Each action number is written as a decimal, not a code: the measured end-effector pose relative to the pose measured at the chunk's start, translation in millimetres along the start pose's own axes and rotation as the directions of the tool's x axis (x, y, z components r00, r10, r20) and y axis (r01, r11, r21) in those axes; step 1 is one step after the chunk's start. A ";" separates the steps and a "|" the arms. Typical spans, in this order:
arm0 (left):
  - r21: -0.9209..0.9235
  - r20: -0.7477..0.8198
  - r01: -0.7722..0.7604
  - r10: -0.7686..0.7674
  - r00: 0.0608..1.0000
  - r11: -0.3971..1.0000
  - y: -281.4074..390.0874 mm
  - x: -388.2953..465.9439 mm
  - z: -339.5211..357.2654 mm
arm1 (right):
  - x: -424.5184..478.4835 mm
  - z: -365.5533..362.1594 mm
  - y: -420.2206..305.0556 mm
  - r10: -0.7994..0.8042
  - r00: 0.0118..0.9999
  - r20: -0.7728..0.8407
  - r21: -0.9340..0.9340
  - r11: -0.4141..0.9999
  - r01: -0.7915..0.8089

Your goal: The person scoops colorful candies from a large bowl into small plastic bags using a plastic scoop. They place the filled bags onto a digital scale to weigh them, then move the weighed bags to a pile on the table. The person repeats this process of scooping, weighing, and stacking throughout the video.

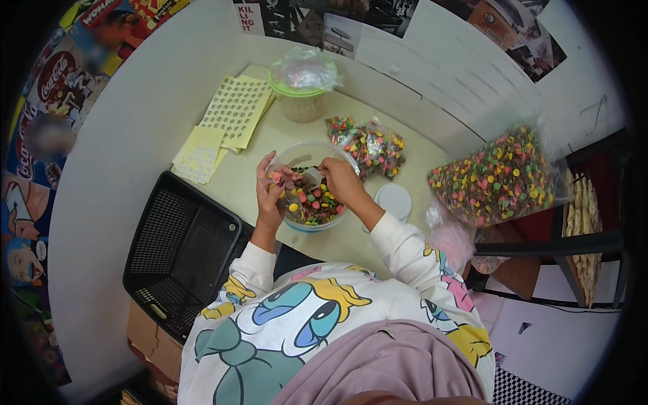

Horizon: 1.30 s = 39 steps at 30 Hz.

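Note:
A round clear plastic tub point(324, 223) of small multicoloured candies point(324, 202) stands on the table before me. Over its left side, my left hand point(272, 187) holds a small clear plastic bag point(292, 201) with candies in it. My right hand point(340, 178) reaches over the tub from the right, its fingers closed on a small whitish scoop point(312, 177) near the bag's mouth. Filled candy bags point(377, 148) lie just behind the tub. To its right is a round white scale or lid-like object point(394, 201); which one I cannot tell.
At the left stands a black plastic basket point(182, 243). Yellow sticker sheets point(237, 109) lie at the back left, near a green-lidded tub point(302, 96) with plastic bags on top. A large candy bag point(498, 177) stands at the right, beside a dark rack bar point(552, 246).

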<state>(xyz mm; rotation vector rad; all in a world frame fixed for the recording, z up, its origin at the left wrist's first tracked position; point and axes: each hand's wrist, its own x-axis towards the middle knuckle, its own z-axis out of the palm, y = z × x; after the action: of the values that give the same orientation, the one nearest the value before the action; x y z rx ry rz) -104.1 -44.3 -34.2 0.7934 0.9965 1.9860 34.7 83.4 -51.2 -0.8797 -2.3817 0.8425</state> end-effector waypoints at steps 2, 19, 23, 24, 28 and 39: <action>0.024 0.011 0.000 0.000 1.000 1.000 -1.9 -0.6 -0.6 | -1.7 7.2 2.5 -0.011 1.000 -0.018 -0.013 1.000 0.010; 0.246 0.072 -0.097 0.082 0.994 0.964 14.4 -2.9 -8.2 | -8.4 -22.3 17.6 0.475 0.858 0.198 0.608 0.627 -0.487; 0.395 0.082 -0.096 0.069 0.994 0.913 25.9 -7.3 -7.2 | -27.1 -44.5 11.2 0.475 0.862 0.176 0.721 0.535 -0.441; 0.429 0.084 -0.088 0.057 0.995 0.899 26.8 -7.7 -5.9 | -32.2 -51.4 11.9 0.476 0.869 0.134 0.724 0.552 -0.413; 0.491 0.122 -0.144 0.096 0.988 0.859 21.2 -10.1 6.6 | -44.8 -87.7 -1.8 0.461 0.887 -0.028 0.702 0.640 -0.311; 0.670 0.166 -0.187 0.100 0.981 0.719 10.2 -0.7 41.7 | -70.5 -135.1 -97.6 -0.229 0.877 -0.422 0.013 0.966 0.259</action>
<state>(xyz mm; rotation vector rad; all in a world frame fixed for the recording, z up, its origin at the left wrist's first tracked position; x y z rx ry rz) -74.7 -33.5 -4.7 1.4075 1.6765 1.6420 123.5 26.8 95.9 -0.6358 -2.0175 0.5638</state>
